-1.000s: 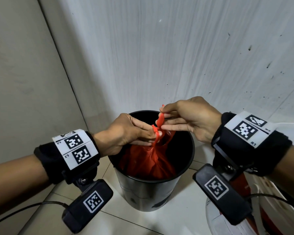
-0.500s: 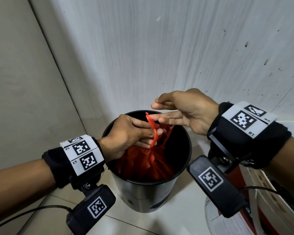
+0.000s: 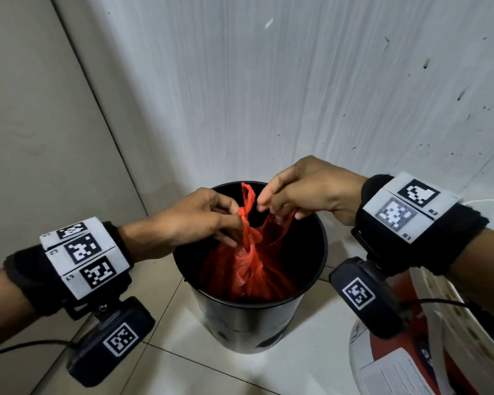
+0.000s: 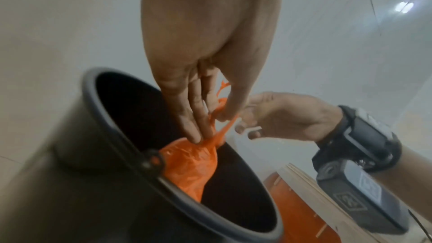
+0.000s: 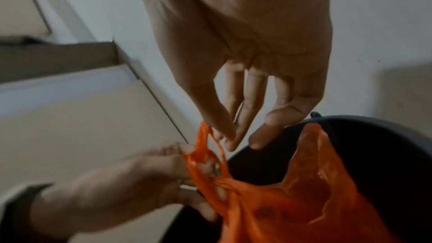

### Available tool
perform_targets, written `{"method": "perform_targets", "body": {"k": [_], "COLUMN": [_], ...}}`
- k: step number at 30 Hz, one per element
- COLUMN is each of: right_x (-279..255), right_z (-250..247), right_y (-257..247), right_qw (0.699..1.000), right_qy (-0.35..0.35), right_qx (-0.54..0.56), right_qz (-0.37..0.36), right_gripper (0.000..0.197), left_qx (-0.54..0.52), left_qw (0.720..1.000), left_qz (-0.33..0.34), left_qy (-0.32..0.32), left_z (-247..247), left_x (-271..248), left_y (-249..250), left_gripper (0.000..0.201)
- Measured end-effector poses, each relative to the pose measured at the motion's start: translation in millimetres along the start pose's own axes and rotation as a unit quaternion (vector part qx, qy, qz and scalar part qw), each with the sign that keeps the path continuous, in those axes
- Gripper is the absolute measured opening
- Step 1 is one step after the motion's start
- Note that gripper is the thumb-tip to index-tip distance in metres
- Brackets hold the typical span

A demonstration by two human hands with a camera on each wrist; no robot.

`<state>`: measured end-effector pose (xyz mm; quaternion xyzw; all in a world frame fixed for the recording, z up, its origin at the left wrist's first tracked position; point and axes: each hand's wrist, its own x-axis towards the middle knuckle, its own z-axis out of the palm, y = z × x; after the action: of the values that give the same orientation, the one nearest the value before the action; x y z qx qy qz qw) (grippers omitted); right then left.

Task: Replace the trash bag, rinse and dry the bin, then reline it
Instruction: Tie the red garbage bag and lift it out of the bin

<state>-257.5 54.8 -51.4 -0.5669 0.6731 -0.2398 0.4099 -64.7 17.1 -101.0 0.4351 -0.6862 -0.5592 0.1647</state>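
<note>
A black round bin point(image 3: 240, 323) stands on the floor in a wall corner, with a red plastic bag point(image 3: 251, 269) inside it. My left hand point(image 3: 231, 220) pinches the bag's twisted handle at the knot, thumb against fingers point(image 4: 194, 117). A loop of that handle sticks up above the pinch. My right hand point(image 3: 274, 206) hovers over the bin mouth, fingers nearly straight, with fingertips point(image 5: 230, 139) touching the loop and the thumb held apart. The bag's other handle point(image 5: 311, 139) stands free by the bin rim point(image 5: 374, 119). The bag's contents are hidden.
Two walls meet right behind the bin, the grey one point(image 3: 297, 95) and a beige one point(image 3: 40, 124). Pale floor tiles point(image 3: 297, 372) lie in front. A white and red object point(image 3: 411, 363) sits on the floor at the lower right, close to my right forearm.
My right hand let go of the red handle, lifted off, then came back down onto the loop. My left hand kept its pinch at the knot.
</note>
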Motion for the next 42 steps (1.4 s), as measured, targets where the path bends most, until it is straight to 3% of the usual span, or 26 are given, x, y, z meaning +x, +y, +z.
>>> {"method": "perform_targets", "body": {"k": [9,19,22,29,36,40,42], "right_x": [24.0,41.7,41.0,49.2,49.9,47.5,43.1], "right_z": [23.4,29.2,30.3,29.9,33.0,29.2,28.0], "right_y": [1.4,6.9,5.9,7.8,10.3,7.0,7.5], "right_qw": [0.987,0.967,0.957,0.950,0.944,0.947,0.948], "right_qy": [-0.090,-0.164,-0.184,-0.158,-0.186,-0.228,-0.250], "right_qx": [-0.032,-0.125,-0.145,-0.139,-0.126,-0.116,-0.109], "right_qz": [-0.132,-0.146,-0.171,-0.229,-0.242,-0.195,-0.162], "right_gripper": [0.038,0.018,0.021,0.020,0.008,0.018,0.011], "left_qx": [0.053,0.014,0.018,-0.020,-0.059,-0.032,0.012], "left_qw": [0.998,0.999,0.999,0.998,0.994,0.995,0.996], "left_qz": [-0.014,-0.026,-0.030,-0.048,-0.083,-0.086,-0.078], "left_qy": [-0.021,-0.036,-0.029,-0.028,-0.038,-0.038,-0.036], "left_z": [-19.5,-26.4,-25.8,-28.1,-29.2,-32.7,-32.1], "left_x": [-11.6,-18.3,-19.5,-17.5,-16.0,-14.9,-13.9], "left_y": [-4.8,-9.0,-8.6,-9.8,-13.4,-15.9,-16.1], "left_gripper": [0.013,0.011,0.008,0.015,0.019,0.021,0.013]}}
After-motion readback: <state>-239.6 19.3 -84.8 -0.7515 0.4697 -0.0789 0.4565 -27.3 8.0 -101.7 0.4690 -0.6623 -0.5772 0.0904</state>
